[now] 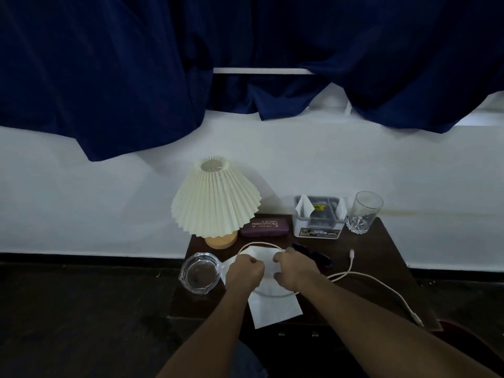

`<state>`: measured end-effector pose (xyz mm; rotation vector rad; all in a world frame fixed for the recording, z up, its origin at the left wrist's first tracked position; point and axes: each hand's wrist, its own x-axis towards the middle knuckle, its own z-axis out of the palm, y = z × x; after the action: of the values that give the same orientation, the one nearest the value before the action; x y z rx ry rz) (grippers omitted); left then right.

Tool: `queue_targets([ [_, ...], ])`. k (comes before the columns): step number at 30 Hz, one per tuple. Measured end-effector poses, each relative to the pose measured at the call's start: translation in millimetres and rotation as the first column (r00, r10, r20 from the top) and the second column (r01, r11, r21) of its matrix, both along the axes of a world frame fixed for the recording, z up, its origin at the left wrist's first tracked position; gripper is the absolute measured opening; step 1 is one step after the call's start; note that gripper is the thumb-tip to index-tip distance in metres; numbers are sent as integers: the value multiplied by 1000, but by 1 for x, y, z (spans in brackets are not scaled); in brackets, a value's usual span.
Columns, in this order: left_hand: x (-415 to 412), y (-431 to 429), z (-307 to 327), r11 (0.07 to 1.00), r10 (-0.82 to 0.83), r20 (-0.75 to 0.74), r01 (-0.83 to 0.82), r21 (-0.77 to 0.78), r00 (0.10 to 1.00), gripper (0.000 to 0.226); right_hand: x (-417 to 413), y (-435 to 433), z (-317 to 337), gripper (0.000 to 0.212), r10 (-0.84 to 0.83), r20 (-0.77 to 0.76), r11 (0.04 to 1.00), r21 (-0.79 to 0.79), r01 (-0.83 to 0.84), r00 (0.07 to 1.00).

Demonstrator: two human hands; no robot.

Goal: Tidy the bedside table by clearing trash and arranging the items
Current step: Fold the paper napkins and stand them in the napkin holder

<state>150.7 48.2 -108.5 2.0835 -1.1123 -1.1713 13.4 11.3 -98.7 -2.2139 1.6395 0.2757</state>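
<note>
A dark wooden bedside table (381, 268) stands against a white wall. White tissue paper (275, 309) lies at its front middle. A pale charging cable (362, 279) loops over the tissue and trails off to the right, its plug end (352, 252) lying free. My left hand (245, 271) is closed over the tissue and pinches the cable loop. My right hand (291, 268) grips the cable loop just to the right. Dark sunglasses (319, 256) lie behind my right hand, partly hidden.
A pleated cream lamp (215, 203) stands at the back left with a maroon glasses case (264, 227) beside it. A grey organiser box (317, 219) and an empty drinking glass (362, 212) stand at the back right. A glass ashtray (200, 272) sits at the left edge. Dark blue curtains hang above.
</note>
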Motion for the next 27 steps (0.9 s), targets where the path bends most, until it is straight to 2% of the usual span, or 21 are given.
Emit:
queue_targets([
  [3,6,1,-2,998,-56,6,56,31,998,24,6,-5,-7,56,19,-68,1000,20,-17,998],
  [10,13,-5,-17,997,-68,10,68,45,998,20,8,-15,-10,43,13,-15,998,68,-12,1000],
  [12,11,-6,-18,998,-54,5,54,39,999,22,6,-18,-6,33,-2,33,995,98,-1,999],
  [16,5,-3,-9,998,51,53,-53,36,997,49,-5,-22,8,10,-69,221,991,125,42,973],
  [19,0,2,6,981,194,60,-192,-39,979,53,-14,-23,21,9,-115,358,992,88,89,927],
  [22,0,3,16,959,245,-7,-243,-143,970,53,-24,-24,39,8,-89,464,994,-10,106,881],
  [24,2,2,22,945,218,-76,-230,-233,973,61,-30,-25,54,12,-80,538,993,-35,117,839],
  [25,1,2,28,932,203,-154,-239,-271,967,64,-33,-26,62,13,-82,572,992,-35,124,816],
  [26,1,1,34,920,171,-264,-250,-301,949,57,-35,-27,70,12,-89,610,991,-22,128,787],
  [27,-1,2,43,917,127,-391,-258,-304,912,40,-37,-28,79,10,-98,648,992,4,125,756],
])
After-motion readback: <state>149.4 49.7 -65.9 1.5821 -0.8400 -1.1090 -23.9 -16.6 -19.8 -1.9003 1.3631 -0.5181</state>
